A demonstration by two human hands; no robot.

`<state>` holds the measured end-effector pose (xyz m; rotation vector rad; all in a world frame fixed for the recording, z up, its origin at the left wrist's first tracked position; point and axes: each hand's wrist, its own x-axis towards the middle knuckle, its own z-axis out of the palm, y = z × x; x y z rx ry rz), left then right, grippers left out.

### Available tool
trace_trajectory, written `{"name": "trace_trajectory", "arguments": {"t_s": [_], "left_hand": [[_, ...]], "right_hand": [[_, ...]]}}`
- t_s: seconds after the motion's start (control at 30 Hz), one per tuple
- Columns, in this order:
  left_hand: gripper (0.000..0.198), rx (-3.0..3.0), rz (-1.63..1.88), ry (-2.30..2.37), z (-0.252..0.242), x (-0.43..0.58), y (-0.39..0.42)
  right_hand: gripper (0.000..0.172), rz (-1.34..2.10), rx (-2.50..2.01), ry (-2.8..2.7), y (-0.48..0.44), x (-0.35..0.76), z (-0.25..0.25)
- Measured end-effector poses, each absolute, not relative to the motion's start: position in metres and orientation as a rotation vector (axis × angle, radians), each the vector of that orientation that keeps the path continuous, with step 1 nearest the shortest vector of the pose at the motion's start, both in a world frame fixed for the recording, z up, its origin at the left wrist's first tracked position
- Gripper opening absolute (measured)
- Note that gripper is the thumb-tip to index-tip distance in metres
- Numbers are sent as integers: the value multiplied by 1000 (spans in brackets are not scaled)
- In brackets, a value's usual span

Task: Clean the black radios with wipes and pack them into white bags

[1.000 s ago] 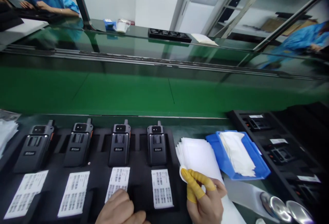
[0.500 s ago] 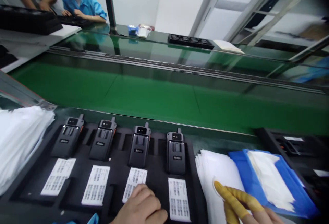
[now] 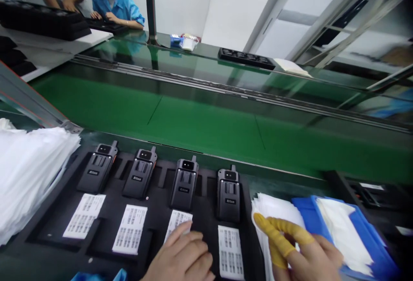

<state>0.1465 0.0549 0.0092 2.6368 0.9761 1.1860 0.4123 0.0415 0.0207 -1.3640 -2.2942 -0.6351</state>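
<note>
My left hand (image 3: 183, 253) hovers over or rests on the lower part of a black foam tray (image 3: 106, 246), its loosely bent fingers partly covering a white barcode label (image 3: 176, 220). No object shows in it. Several black walkie-talkies, one of them a radio (image 3: 229, 195) at the right end, lie in a row in the tray with a label below each. On my right hand (image 3: 293, 246), yellow cots cover some fingers. Its fingertips pinch the left edge of a white sleeve on a stack of white sleeves (image 3: 280, 208) beside the tray; the thumb side is partly hidden.
A thick white stack (image 3: 35, 165) stands at the left. Right of my right hand lie a blue packet (image 3: 306, 208) with white sheets (image 3: 345, 233) and another black tray (image 3: 338, 182). Beyond runs a green conveyor belt (image 3: 200, 121). Two people are at the far left, one in a blue sleeve (image 3: 129, 10).
The view has shifted, so the tray appears farther right. My left hand's fingers have straightened a little over the label. My right hand has moved left to the sleeve stack's edge.
</note>
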Motion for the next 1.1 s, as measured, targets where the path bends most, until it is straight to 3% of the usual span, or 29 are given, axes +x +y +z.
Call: {"name": "trace_trajectory", "arguments": {"t_s": [0.07, 0.17, 0.27, 0.77, 1.1], "left_hand": [[20, 2756, 1031, 1065, 14, 134, 56], [32, 2925, 732, 1177, 13, 116, 56], [40, 2987, 602, 1238, 5, 109, 55], [33, 2957, 662, 1245, 0, 110, 59], [33, 2868, 728, 1275, 2, 113, 61]], "right_hand": [[19, -573, -1308, -2270, 62, 385, 41], [30, -473, -1339, -2207, 92, 339, 55], [27, -441, -1286, -2300, 118, 305, 50], [24, -610, -1225, -2482, 148, 287, 31], [34, -694, -1390, -2376, 149, 315, 34]]}}
